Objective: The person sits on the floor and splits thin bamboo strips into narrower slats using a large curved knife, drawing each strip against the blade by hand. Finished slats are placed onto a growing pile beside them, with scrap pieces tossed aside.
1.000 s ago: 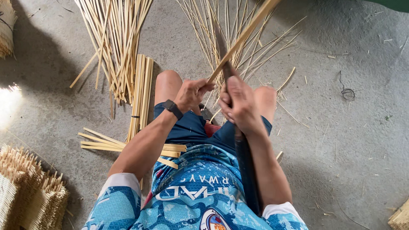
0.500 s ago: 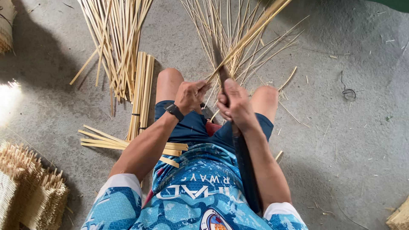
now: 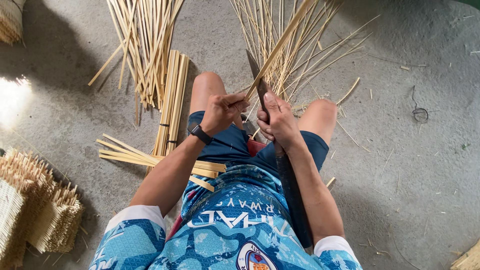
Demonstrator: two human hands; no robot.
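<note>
I sit on a concrete floor with my knees apart. My left hand, with a black watch on the wrist, grips the near end of a long bamboo strip that slants up to the top right. My right hand holds a long dark knife; its blade points up and meets the strip just above my fingers, and its long handle runs back along my forearm. Both hands are close together between my knees.
Thin bamboo slivers fan out beyond my knees. A pile of wider strips and a tied bundle lie to the left, short strips by my left thigh. Woven bamboo pieces stand at the left edge.
The view has tilted slightly, so hands and knees sit lower in the picture. The strip stays against the blade and both grips are unchanged.
</note>
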